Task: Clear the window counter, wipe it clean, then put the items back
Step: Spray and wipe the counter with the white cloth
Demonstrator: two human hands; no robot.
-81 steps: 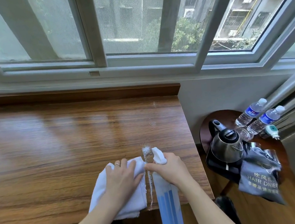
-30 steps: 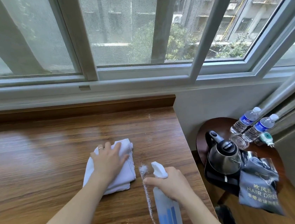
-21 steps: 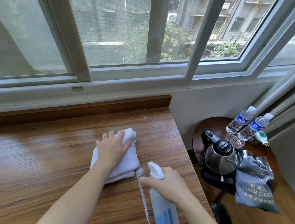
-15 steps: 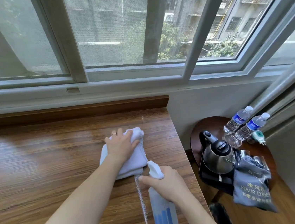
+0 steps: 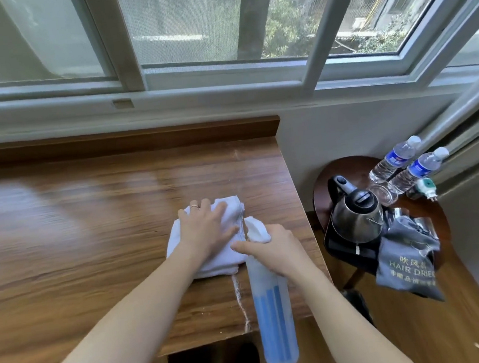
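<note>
While left hand [image 5: 205, 230] presses flat on the white cloth [image 5: 211, 259] nr the worktop's [image 5: 73, 230] right edge, right hand [image 5: 273, 252] fingers grip the spray bottle [image 5: 272, 312]. Wipe w/ firm overlapping strokes thru the spray streak [image 5: 242, 306] to the front edge.

white cloth [image 5: 209, 244], blue-striped spray bottle [image 5: 272, 312], wood-grain brown counter [image 5: 73, 230]

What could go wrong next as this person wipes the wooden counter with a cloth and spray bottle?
The left hand presses the white folded cloth close to the wooden counter's right edge; a long stroke might slip off. The right hand grips the blue spray bottle; stray spray could perhaps reach the steel kettle below.
</note>
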